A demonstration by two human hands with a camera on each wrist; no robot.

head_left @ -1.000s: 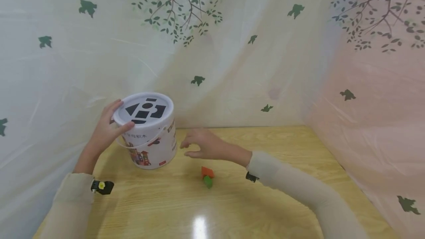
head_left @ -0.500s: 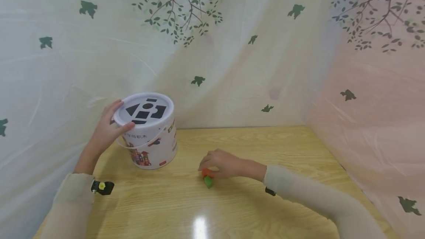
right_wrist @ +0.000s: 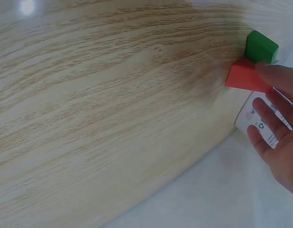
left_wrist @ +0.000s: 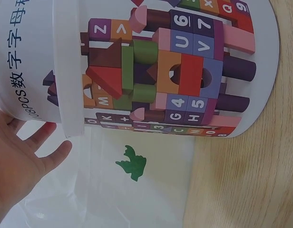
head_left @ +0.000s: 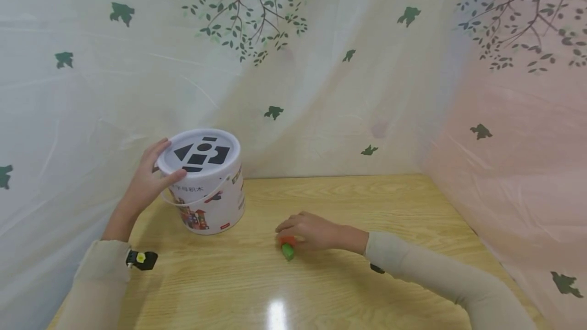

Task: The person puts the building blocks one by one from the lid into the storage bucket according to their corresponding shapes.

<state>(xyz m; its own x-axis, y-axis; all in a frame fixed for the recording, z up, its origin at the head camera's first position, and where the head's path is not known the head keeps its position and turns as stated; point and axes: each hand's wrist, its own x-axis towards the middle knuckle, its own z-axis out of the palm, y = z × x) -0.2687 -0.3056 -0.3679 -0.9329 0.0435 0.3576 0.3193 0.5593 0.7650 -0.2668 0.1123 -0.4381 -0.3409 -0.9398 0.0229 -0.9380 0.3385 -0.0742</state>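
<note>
A white toy-block bucket (head_left: 208, 208) with shape cut-outs in its lid stands upright on the table. My left hand (head_left: 147, 174) holds its rim, thumb over the lid's edge and fingers on the far side; the left wrist view shows fingers beside the printed wall. To the right of the bucket, my right hand (head_left: 312, 230) pinches a red wooden block (right_wrist: 246, 76) between thumb and index finger. The hand covers part of this slant-sided block. A green block (right_wrist: 260, 47) sits right against it; in the head view this green piece is on the near side.
Pale wood-grain table (head_left: 220, 279) spreads around the blocks. A curtain (head_left: 321, 131) printed with leaves and branches closes off the back, and a pinkish curtain (head_left: 518, 182) runs along the right. The bucket's white handle (head_left: 197, 200) hangs across its front.
My right hand has moved from beside the bucket rightward and nearer, down to the red block, and now pinches it. My left hand and the bucket have stayed in place.
</note>
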